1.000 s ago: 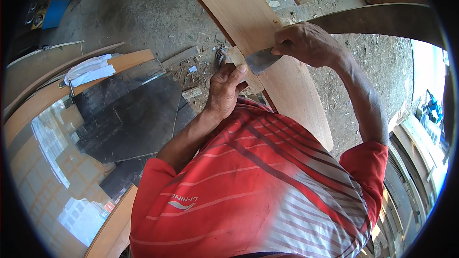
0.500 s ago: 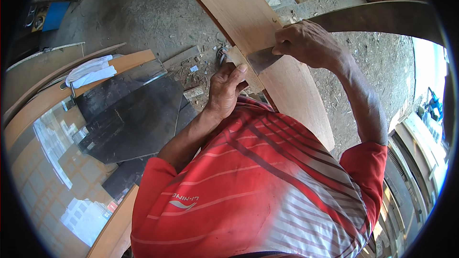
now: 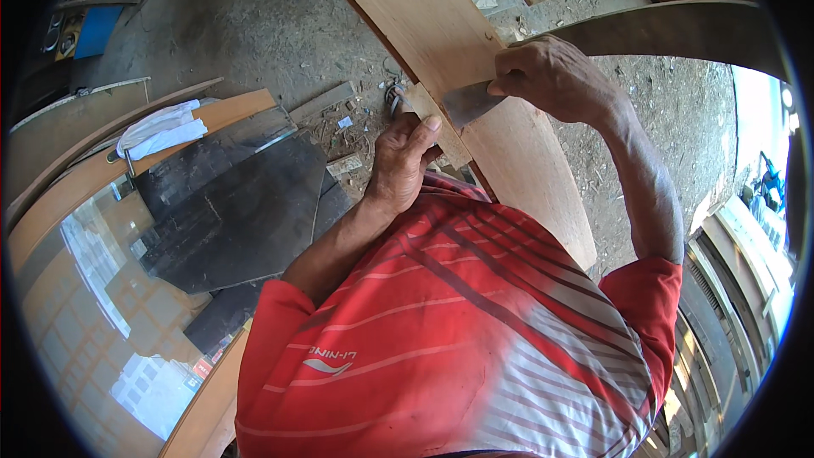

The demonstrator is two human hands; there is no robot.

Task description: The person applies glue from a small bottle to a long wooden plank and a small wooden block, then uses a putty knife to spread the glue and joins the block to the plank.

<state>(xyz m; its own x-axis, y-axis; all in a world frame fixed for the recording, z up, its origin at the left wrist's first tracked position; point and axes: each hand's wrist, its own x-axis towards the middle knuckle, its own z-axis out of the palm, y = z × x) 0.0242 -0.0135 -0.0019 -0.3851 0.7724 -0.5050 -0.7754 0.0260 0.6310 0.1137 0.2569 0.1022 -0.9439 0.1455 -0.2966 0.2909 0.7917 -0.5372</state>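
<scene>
A long pale wooden plank [image 3: 424,21] runs from the top of the view down past my right side. Against its left edge lies a short light wooden strip [image 3: 451,144]. My left hand [image 3: 400,157] grips this strip, thumb on top and fingers curled beneath. From my right hand [image 3: 555,80], closed above the plank, a flat grey metal blade [image 3: 471,104] reaches left. Its far end meets the strip near my left thumb. My fist hides its handle end, so I cannot tell the tool's exact kind.
A dark curved board edge [image 3: 678,30] spans the right beyond my hand. To the left are dark panels [image 3: 237,203], a glossy sheet [image 3: 93,314] and a white cloth [image 3: 165,129]. Wood scraps litter the floor [image 3: 254,25]; stacked boards [image 3: 738,297] stand at right.
My right hand and the blade have shifted slightly to the right. My left hand stays on the strip, nearly in place.
</scene>
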